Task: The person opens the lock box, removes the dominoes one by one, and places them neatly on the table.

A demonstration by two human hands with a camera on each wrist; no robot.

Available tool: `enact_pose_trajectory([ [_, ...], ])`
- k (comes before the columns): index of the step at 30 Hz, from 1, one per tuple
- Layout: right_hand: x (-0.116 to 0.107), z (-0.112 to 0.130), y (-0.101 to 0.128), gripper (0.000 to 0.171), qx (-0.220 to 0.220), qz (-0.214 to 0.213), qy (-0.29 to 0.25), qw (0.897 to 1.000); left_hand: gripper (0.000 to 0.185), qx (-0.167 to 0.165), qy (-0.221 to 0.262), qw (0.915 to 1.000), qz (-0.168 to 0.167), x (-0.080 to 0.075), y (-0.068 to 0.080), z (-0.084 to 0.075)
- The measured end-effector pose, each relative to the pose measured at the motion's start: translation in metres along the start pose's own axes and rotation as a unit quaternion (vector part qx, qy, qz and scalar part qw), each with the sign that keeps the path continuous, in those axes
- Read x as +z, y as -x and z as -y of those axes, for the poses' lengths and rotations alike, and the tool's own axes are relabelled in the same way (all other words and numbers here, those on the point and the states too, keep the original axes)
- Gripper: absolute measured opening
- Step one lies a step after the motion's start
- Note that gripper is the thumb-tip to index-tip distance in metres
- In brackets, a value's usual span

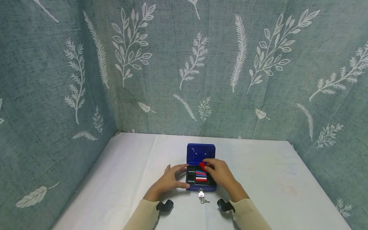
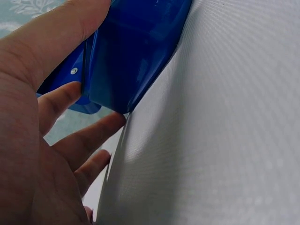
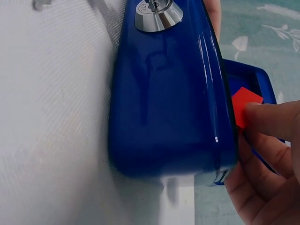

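Note:
A blue cash box (image 1: 209,189) stands on the table with its lid (image 1: 192,155) raised. My left hand (image 1: 170,179) holds its left end, thumb at the front corner and fingertips near the back corner; the left wrist view shows them against the blue wall (image 2: 136,56). With thumb and fingers, my right hand (image 1: 222,172) pinches a flat red block (image 3: 240,110) over the back right of the black tray (image 1: 191,179). Inside the tray's middle compartment, several thin blocks (image 1: 201,178) in red, blue and white lie in a row.
A silver lock (image 3: 159,16) sits in the box's front wall, and keys (image 1: 202,200) hang from it onto the white tabletop (image 1: 258,179). Green patterned cloth (image 1: 218,64) stands behind and along the sides. Each wrist wears a black camera mount (image 1: 165,206).

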State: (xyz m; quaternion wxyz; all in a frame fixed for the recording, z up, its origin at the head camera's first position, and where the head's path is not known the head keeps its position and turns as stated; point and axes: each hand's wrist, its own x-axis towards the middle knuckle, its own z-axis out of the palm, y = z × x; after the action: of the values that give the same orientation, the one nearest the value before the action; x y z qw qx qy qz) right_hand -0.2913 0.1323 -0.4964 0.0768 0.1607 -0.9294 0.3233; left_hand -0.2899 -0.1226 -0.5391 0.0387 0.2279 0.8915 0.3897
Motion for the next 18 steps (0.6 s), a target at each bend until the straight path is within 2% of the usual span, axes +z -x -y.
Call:
enact_pose_trajectory([
  [11, -0.007, -0.007, 0.004, 0.034, -0.015, -0.029, -0.042, 0.999, 0.087, 0.001, -0.001, 1.0, -0.003, 0.001, 0.0, 0.001],
  [18, -0.01, -0.019, 0.006, 0.034, 0.02, -0.034, -0.07, 0.997, 0.087, 0.008, 0.0, 1.0, -0.005, 0.002, -0.001, 0.003],
])
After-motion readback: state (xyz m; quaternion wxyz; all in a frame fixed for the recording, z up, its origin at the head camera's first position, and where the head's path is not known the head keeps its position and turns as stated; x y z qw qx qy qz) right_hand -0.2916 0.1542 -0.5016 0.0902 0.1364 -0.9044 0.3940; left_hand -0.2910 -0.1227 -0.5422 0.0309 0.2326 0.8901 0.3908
